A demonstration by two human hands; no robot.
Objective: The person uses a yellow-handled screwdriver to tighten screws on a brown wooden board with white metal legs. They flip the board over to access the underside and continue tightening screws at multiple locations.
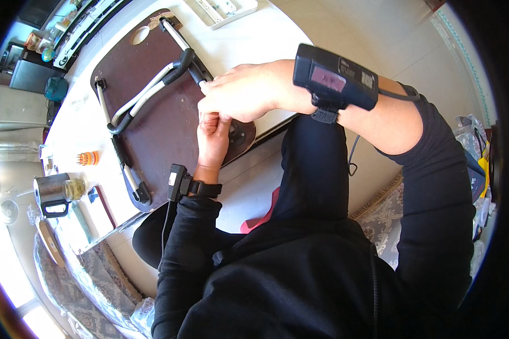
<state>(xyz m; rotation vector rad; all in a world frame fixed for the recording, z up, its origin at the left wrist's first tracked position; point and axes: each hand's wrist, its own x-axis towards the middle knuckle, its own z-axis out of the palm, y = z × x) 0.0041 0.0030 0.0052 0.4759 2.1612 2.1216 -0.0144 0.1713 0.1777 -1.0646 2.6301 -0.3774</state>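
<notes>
A dark brown folding-table board (152, 113) lies underside up on the white table. Pale metal tube legs (147, 96) with black sleeves are fixed to it by black brackets. Over the leg at the board's near right side, my right hand (240, 90) is closed, its palm down, hiding that stretch of the tube. Just below it, my left hand (212, 138) is closed with curled fingers, thumb and fingertips meeting the right hand. What either hand holds is hidden between them. A black corner bracket (238, 135) shows beside my left hand.
A white tray (223, 12) with small parts stands at the far edge of the white table (271, 42). On the left are an orange ribbed holder (88, 158), a steel mug (52, 192), a glass jar (73, 189) and a dark-edged flat thing (100, 206).
</notes>
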